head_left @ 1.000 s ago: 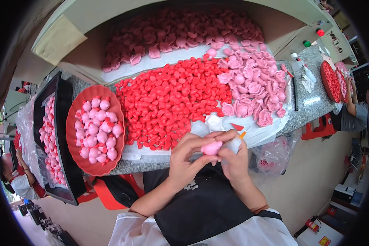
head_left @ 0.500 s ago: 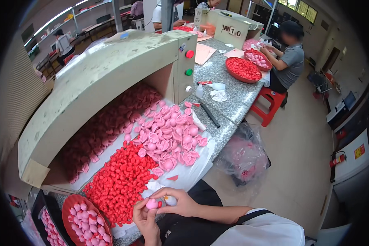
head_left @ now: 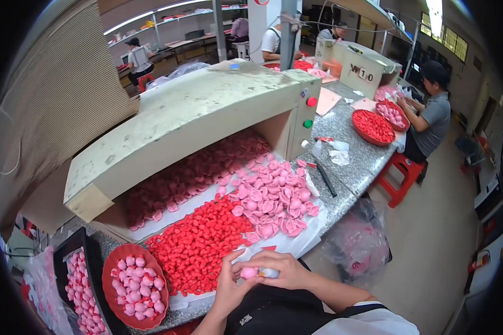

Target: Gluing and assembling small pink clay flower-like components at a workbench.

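My left hand (head_left: pixel 229 285) and my right hand (head_left: pixel 279 269) meet at the front edge of the bench, both closed around one small pink rounded piece (head_left: pixel 249 272) with a pale part beside it. Just beyond my hands lies a wide heap of small red pieces (head_left: pixel 198 240) on a white sheet. A heap of larger pink pieces (head_left: pixel 274 201) lies to its right. At my left stands a red round tray (head_left: pixel 113 293) holding several finished pink balls.
A pale green hood (head_left: pixel 195 117) covers more pink pieces at the back. A black tray (head_left: pixel 86 248) of pink balls sits far left. A bag (head_left: pixel 357 245) hangs off the bench's right end. A seated person (head_left: pixel 430 120) works by red trays (head_left: pixel 373 127) further right.
The view has swung up and to the right, bringing the hood, the workshop and the other workers into sight. My hands stay together on the pink piece at the bench edge.
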Available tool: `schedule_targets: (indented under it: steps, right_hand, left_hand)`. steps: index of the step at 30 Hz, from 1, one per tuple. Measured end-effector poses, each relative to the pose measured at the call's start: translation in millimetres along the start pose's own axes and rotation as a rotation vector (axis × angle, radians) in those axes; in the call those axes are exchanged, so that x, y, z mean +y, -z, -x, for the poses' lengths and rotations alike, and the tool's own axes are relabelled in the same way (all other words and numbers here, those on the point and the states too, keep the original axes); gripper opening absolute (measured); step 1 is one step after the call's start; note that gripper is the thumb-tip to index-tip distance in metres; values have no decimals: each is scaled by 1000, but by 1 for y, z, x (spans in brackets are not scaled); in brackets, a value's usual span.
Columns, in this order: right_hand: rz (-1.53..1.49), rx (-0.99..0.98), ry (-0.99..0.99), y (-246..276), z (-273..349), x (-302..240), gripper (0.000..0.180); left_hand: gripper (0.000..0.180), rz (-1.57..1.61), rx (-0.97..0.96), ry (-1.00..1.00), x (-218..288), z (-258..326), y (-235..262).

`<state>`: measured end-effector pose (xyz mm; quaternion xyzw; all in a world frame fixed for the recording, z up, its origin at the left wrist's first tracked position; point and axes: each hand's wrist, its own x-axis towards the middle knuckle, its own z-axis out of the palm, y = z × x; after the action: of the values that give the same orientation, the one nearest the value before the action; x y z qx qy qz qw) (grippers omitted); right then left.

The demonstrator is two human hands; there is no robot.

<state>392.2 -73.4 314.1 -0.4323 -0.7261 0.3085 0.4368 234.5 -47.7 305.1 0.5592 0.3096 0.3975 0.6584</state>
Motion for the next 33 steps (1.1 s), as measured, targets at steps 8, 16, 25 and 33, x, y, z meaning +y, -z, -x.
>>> schedule_targets:
  steps: [8, 16, 25, 33]
  right_hand:
    - [-150, 322, -90, 34, -55, -13, 39]
    - [177, 740, -418, 199, -69, 142, 31]
    - [772, 694, -646, 288, -92, 340, 43]
    - [771, 642, -641, 280, -102, 376, 44]
  left_hand:
    - [59, 66, 7, -101, 25, -11, 39]
    - [28, -29, 266, -7, -32, -44, 57]
    - [26, -165, 416, -38, -62, -97, 40]
    - [25, -147, 418, -15, -88, -128, 43]
